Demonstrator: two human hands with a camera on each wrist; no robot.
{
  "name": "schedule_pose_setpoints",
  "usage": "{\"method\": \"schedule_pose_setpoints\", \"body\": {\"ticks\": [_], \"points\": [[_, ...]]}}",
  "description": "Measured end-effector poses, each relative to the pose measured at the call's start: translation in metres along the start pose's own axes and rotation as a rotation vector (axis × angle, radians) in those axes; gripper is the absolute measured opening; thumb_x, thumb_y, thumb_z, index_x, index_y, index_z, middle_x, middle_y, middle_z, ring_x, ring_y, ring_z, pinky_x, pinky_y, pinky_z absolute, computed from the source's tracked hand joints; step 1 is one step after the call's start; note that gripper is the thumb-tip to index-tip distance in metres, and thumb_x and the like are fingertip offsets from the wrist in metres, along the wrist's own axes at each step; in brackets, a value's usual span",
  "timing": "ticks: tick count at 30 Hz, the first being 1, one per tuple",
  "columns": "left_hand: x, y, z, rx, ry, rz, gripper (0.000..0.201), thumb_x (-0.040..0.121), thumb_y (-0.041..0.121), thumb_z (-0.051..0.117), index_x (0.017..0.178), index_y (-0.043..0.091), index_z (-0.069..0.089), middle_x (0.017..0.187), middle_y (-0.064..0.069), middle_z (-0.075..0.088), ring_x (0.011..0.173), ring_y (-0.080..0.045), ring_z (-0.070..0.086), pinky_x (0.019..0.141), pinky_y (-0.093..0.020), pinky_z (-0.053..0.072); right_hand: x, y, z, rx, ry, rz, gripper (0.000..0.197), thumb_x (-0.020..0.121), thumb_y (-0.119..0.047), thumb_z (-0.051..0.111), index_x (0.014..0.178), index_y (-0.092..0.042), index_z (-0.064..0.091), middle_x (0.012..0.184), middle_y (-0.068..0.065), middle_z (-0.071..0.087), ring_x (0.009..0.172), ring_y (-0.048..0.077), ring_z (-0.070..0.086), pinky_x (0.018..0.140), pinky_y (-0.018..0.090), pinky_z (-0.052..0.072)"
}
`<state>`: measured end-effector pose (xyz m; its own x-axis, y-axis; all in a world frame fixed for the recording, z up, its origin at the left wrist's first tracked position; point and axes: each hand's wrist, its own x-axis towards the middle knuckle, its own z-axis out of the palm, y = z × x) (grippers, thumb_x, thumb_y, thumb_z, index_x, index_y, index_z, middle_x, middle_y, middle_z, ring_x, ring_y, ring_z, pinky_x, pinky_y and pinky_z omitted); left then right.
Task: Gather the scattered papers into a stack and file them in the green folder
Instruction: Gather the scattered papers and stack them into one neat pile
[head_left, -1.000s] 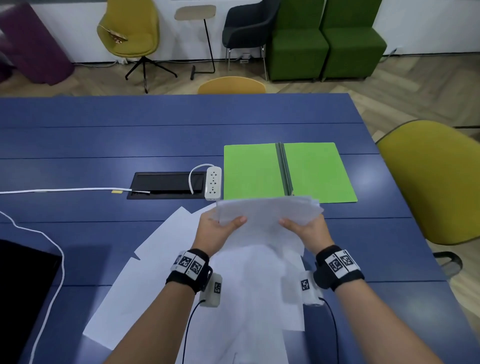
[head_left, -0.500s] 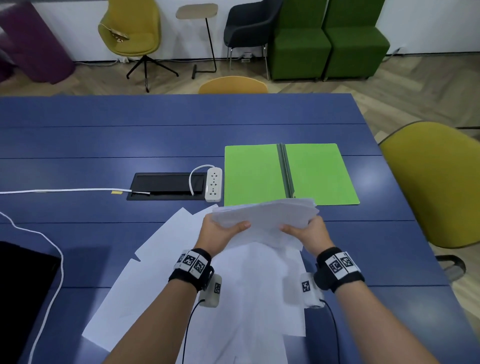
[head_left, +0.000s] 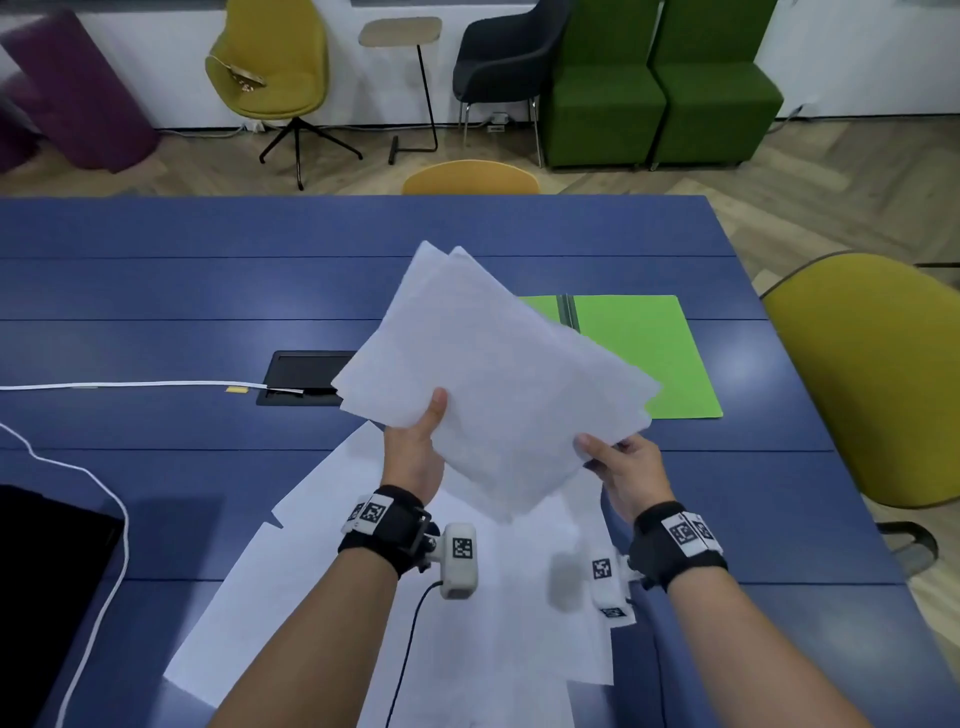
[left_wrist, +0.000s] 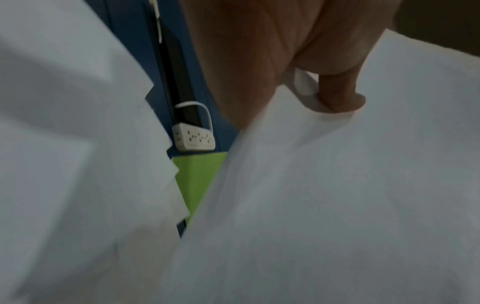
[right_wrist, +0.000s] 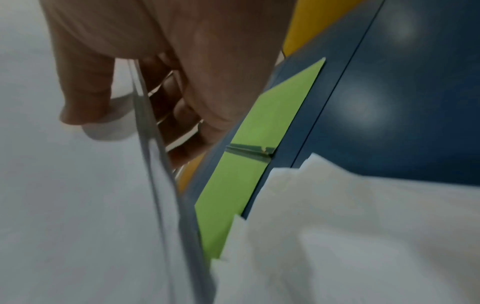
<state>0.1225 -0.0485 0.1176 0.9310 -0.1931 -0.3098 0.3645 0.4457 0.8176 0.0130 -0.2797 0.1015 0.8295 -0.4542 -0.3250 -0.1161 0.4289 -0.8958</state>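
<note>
A stack of white papers is held up above the blue table, tilted with its face toward me. My left hand grips its lower left edge, thumb on the front face. My right hand pinches its lower right corner, thumb in front and fingers behind. The open green folder lies flat on the table behind the stack, its left half hidden by it. Several loose white sheets still lie spread on the table under my forearms. The left wrist view shows the held papers and a strip of folder.
A black cable hatch with a white cord sits left of the folder; a white power strip shows beside it. A black object lies at the table's left edge. A yellow chair stands at the right.
Both hands have lifted the stack from a low, nearly flat hold and tipped it upright toward me, so it now covers the folder's left half and the power strip.
</note>
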Motion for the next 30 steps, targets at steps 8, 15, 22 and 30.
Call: {"method": "schedule_pose_setpoints", "body": {"ticks": [8,15,22,30], "points": [[-0.006,0.022,-0.019,0.063,-0.051,-0.070,0.047,0.095,0.019,0.068,0.138,0.005,0.058,0.138,-0.018,0.062,0.123,-0.034,0.064,0.103,-0.052,0.051,0.000,-0.009,-0.003,-0.051,-0.015,-0.016,0.024,0.075,-0.013,0.082,0.093,-0.003,0.069,0.103,0.010,0.070,0.088,0.025,0.067,0.093,0.049,0.054],[-0.002,0.047,-0.037,0.719,-0.214,0.014,0.034,0.081,0.020,0.085,0.112,0.020,0.071,0.109,0.006,0.078,0.104,-0.012,0.073,0.093,-0.035,0.058,-0.002,-0.029,-0.008,-0.246,-0.033,-0.090,0.020,0.079,0.005,0.075,0.095,-0.006,0.073,0.096,0.006,0.076,0.081,0.019,0.072,0.073,0.031,0.057],[-0.018,0.013,-0.041,0.675,-0.085,0.124,0.026,0.079,0.011,0.086,0.100,0.019,0.075,0.098,0.009,0.079,0.093,-0.008,0.075,0.082,-0.022,0.059,-0.006,-0.012,-0.019,-0.331,0.011,-0.138,0.018,0.079,0.000,0.077,0.095,-0.006,0.072,0.092,0.002,0.075,0.074,0.009,0.072,0.066,0.021,0.056],[-0.016,-0.028,-0.065,0.733,0.015,-0.070,0.027,0.072,0.022,0.092,0.092,0.011,0.077,0.090,0.001,0.080,0.085,-0.013,0.077,0.082,-0.038,0.062,-0.010,0.029,-0.037,-0.401,0.017,0.088,0.024,0.073,-0.006,0.084,0.094,-0.007,0.074,0.098,0.012,0.076,0.082,0.022,0.075,0.069,0.030,0.060]]}}
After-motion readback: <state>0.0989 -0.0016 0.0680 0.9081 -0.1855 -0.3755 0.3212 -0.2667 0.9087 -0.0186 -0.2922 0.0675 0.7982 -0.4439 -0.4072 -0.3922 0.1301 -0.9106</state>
